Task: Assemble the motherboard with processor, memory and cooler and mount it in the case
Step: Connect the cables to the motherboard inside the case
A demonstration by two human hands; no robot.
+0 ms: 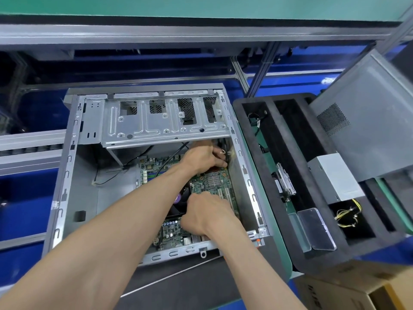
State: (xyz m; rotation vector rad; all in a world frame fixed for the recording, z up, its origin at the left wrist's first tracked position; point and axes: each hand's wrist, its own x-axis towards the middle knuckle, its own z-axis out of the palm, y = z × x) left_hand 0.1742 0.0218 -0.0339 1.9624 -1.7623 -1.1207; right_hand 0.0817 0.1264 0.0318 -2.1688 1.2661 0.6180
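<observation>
The open grey case (73, 166) lies on its side with the green motherboard (214, 186) inside it at the right. A black cooler fan with a purple label (178, 199) sits on the board, mostly hidden by my arms. My left hand (201, 157) reaches to the board's far right corner, under the drive cage (165, 121), and its fingers pinch black cables with a white connector (222, 152). My right hand (205, 217) is on the near part of the board beside the cooler, knuckles up, fingers curled down onto it; the fingertips are hidden.
A black foam tray (297, 153) stands right of the case, holding a silver power supply (335, 177) with yellow wires, a drive (286, 180) and a clear plastic box (317, 229). The case side panel (366, 113) leans at the far right. A cardboard box (348, 294) sits below.
</observation>
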